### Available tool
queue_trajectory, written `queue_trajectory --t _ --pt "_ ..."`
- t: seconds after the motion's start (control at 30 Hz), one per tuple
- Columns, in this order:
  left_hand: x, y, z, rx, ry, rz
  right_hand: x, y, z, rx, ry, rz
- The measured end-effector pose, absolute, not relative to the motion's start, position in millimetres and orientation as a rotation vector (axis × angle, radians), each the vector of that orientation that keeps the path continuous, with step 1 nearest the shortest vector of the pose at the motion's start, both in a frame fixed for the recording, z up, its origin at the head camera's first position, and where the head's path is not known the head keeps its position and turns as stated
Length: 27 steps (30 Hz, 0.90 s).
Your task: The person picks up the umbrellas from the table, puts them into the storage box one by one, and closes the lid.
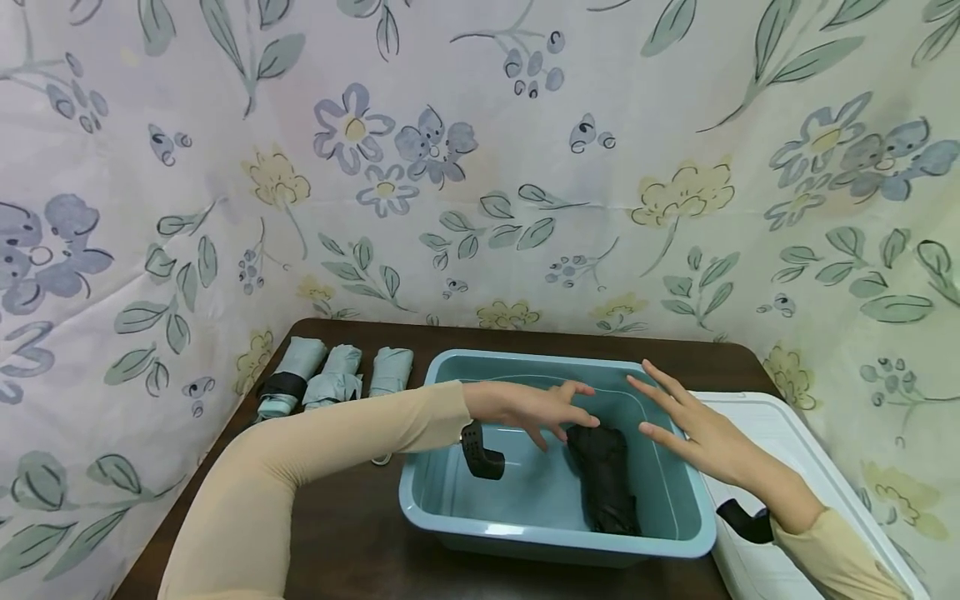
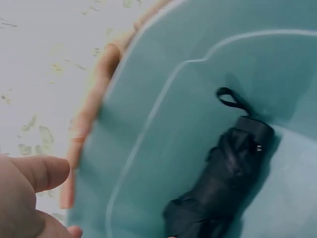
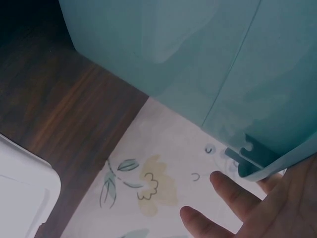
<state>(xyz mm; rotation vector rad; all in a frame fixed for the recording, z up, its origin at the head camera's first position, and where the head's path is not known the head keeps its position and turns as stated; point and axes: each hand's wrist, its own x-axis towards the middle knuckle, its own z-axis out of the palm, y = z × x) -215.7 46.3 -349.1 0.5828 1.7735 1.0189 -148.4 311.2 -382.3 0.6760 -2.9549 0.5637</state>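
A folded black umbrella (image 1: 604,483) lies along the right side inside a light blue plastic bin (image 1: 555,546). In the left wrist view the umbrella (image 2: 223,183) shows its wrist loop at the handle end. My left hand (image 1: 536,408) reaches over the bin, fingers spread just above the umbrella's far end and holding nothing. At the bin's right rim is my right hand (image 1: 697,433), its fingers extended over the edge. In the right wrist view the right hand (image 3: 267,213) appears beside the bin's outer wall, fingers apart.
Three folded light blue umbrellas lie at the back left of the dark wooden table (image 1: 352,533); the leftmost umbrella (image 1: 288,379) has a black band. A white lid (image 1: 757,425) lies right of the bin. Floral cloth (image 1: 480,167) hangs behind the table.
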Motion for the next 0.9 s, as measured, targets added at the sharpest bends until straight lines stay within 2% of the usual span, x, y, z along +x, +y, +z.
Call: queue_trajectory --t 0.4,0.9 --pt "-214.1 12.7 -312.5 0.796 1.705 0.945 -148.6 310.6 -383.0 0.669 -2.952 0.574" --pt "-213.9 -18.2 -293.4 0.95 1.746 1.009 -147.2 311.2 -382.9 0.656 -2.949 0.609"
